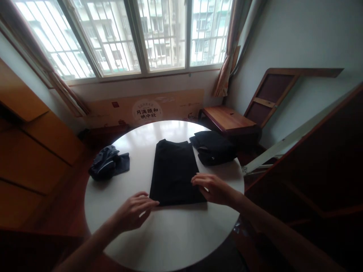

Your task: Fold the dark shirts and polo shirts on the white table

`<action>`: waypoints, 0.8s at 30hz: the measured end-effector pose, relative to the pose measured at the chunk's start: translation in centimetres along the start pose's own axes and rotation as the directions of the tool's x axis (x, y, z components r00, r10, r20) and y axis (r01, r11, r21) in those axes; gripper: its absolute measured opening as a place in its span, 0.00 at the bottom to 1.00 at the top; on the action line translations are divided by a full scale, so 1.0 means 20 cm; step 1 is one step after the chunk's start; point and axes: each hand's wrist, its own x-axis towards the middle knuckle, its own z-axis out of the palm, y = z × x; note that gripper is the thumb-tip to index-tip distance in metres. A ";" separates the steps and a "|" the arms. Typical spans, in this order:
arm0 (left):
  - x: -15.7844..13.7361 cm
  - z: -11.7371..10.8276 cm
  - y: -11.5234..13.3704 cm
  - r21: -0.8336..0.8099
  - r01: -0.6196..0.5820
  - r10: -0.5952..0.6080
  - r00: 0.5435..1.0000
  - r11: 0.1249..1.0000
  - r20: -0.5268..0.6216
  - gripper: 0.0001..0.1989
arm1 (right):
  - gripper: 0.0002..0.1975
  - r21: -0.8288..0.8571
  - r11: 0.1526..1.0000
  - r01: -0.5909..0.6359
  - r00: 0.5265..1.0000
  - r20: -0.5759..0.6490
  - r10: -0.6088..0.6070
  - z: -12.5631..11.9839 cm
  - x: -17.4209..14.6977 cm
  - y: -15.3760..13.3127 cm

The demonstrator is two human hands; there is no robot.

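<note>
A black shirt [176, 172] lies folded into a flat, nearly rectangular shape on the round white table [170, 238]. Its far edge dips in a curve like a neckline. At the near left corner, my left hand [137, 209] rests with its fingers stretched out and the tips touching the cloth. My right hand [212, 187] is over the right edge near the bottom, its fingers loosely bent and apart from the thumb. Whether those fingertips touch the cloth is unclear.
A crumpled dark grey-blue garment [107, 162] sits at the table's left. A pile of black folded cloth [214, 147] lies at the back right, close beside the shirt. Beyond stand a low wooden stool-like table [228, 117] and a barred window [164, 34].
</note>
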 end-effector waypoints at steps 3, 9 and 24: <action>0.23 -0.03 -0.17 -0.061 0.168 -0.173 0.981 0.984 -0.089 0.15 | 0.16 -0.012 0.995 0.102 0.993 0.058 -0.101 0.06 0.22 -0.03; 0.81 0.09 -0.53 -0.124 0.445 -0.444 0.895 0.887 0.037 0.16 | 0.41 -0.117 0.993 0.000 0.974 0.227 0.027 0.31 0.36 -0.09; 1.06 0.40 -0.58 0.158 0.371 -0.394 0.905 0.915 0.160 0.24 | 0.30 0.008 0.999 0.034 0.988 0.153 -0.035 0.34 0.23 -0.21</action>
